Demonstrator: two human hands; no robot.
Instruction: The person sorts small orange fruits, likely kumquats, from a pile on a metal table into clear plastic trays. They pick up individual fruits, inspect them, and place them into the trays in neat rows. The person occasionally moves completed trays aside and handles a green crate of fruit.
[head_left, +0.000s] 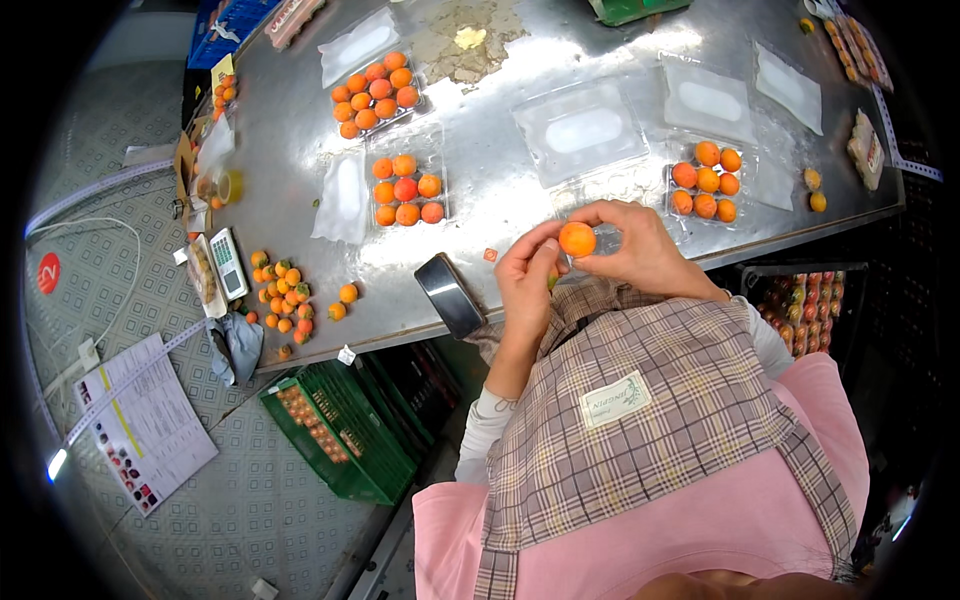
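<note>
A small round orange fruit (577, 239) is pinched between the thumb and fingers of my right hand (641, 251), at the table's front edge. My left hand (525, 274) meets it from the other side, with its fingertips against the fruit. Partly hidden within the left hand's curled fingers is an orange and green thing (553, 279), which looks like another fruit. Rows of orange fruit fill much of a clear plastic tray (445, 169) to the left and another clear tray (670, 196) to the right.
A phone (448, 294) overhangs the metal table's (480, 150) front edge. Loose fruit (283, 289) lies left beside a calculator (229, 262). Farther back stand a fuller fruit tray (421, 101) and flat clear packaging (577, 131). A green crate (375, 457) stands below, left.
</note>
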